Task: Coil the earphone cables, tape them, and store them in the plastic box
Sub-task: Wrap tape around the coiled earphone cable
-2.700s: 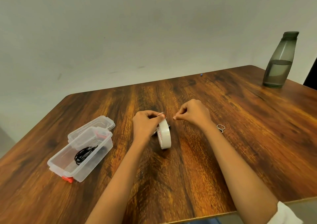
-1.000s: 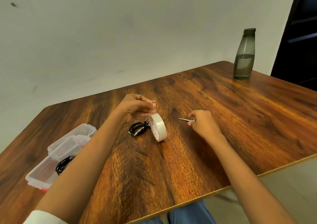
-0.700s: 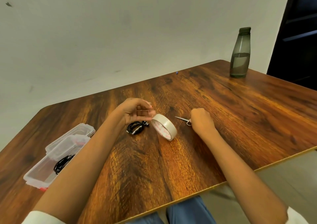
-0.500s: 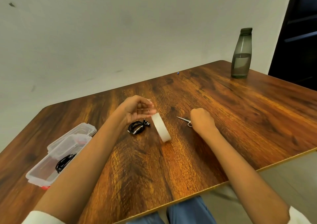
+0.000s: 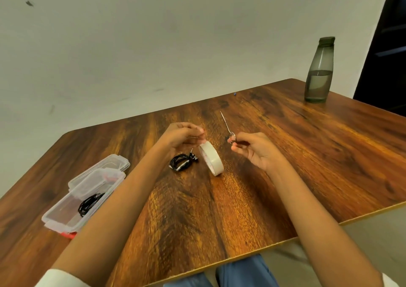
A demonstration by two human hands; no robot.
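Observation:
A coiled black earphone cable (image 5: 182, 164) lies on the wooden table (image 5: 307, 166) in front of me. Just right of it a white tape roll (image 5: 212, 158) stands on edge, hanging from a strip of tape that my left hand (image 5: 183, 134) pinches above it. My right hand (image 5: 256, 149) holds small scissors (image 5: 227, 126) by their handles, lifted off the table with the blades pointing up and away. At the left stands a clear plastic box (image 5: 66, 215) with its lid open, and another coiled black cable (image 5: 89, 203) lies inside it.
A dark grey water bottle (image 5: 319, 71) stands at the far right corner of the table. A white wall runs behind the table, a dark doorway is at the right, and the table's near edge is above my knees.
My right hand has picked the scissors up from the table and raised them toward the tape. My left hand keeps pinching the tape end while the roll swings beneath it.

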